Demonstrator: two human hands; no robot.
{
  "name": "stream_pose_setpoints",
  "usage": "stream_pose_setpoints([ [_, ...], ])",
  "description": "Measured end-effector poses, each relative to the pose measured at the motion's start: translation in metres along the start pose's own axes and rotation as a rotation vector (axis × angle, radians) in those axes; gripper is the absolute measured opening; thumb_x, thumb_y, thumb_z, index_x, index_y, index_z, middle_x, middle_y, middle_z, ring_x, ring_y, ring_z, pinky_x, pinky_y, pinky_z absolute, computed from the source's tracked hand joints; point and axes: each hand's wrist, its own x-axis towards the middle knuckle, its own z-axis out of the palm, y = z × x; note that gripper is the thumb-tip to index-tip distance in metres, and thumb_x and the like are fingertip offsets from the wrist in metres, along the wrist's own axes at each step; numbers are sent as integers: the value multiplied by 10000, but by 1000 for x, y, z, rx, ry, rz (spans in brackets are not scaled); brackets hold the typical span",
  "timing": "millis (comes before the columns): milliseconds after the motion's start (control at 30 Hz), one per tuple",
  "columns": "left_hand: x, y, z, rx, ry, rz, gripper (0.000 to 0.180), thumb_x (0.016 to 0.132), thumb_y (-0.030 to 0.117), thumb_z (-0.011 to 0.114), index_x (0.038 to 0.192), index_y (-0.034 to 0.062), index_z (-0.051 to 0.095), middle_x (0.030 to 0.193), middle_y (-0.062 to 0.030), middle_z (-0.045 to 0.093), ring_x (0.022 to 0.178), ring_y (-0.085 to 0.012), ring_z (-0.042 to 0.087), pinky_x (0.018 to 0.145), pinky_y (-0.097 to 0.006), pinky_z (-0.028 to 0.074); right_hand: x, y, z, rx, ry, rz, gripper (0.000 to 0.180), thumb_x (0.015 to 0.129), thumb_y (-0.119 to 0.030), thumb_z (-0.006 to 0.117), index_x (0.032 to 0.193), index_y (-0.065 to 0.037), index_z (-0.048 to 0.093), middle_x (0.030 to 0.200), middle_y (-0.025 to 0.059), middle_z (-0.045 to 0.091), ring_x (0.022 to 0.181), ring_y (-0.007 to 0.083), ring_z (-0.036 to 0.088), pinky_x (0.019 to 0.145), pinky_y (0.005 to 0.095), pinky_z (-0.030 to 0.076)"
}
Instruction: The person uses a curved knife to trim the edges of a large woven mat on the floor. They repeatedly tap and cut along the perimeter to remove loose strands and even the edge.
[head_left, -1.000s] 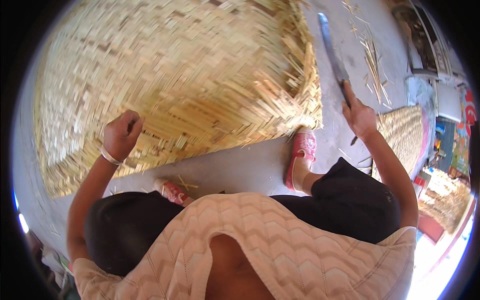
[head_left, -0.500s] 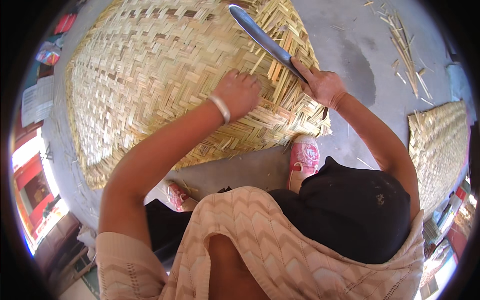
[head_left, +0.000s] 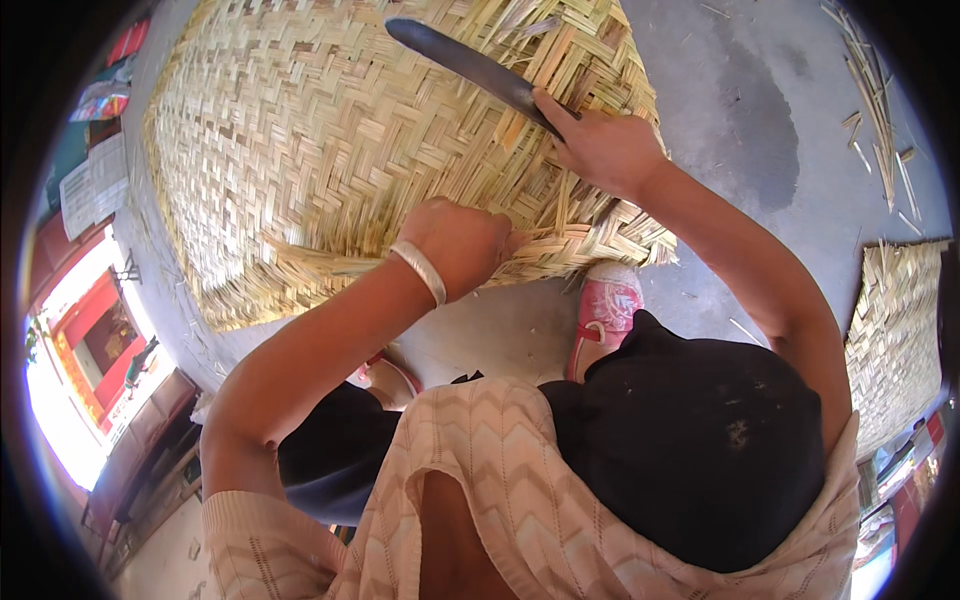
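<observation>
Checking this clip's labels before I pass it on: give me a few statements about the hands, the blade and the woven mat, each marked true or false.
1. The right hand grips a long dark blade that lies over the woven mat. True.
2. The left hand is lifted clear of the mat. False: it presses on the mat's near edge.
3. A pale bangle sits on the left wrist. True.
4. The mat lies on a wooden table. False: it lies on the grey concrete ground.
5. A pink shoe shows just below the mat's edge. True.
6. Loose strips lie at the far left. False: they lie at the upper right.
</observation>
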Motion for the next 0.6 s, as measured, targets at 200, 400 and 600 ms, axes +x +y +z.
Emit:
stream_pose_setpoints([
  [200,-14,12,13,121,182,68,383,926,412,562,720,96,625,572,-89,609,505,-298,603,546,-428,488,21,-4,8,-81,-74,-81,633,904,-204,497,1502,-171,292,805,122,664,695,300,678,571,439,533],
  [400,15,-21,15,191,181,101,349,913,416,573,764,108,645,645,-74,635,601,-277,620,708,-410,483,17,8,1,5,-73,-178,632,896,-219,513,1494,-192,309,751,122,654,650,285,672,531,431,523],
  [600,44,-38,26,321,311,137,322,875,417,602,1003,126,657,990,-73,662,1004,-233,601,999,-442,359,10,9,-3,-10,-33,-164,627,897,-252,534,1486,-227,321,777,135,664,661,290,679,529,431,524],
])
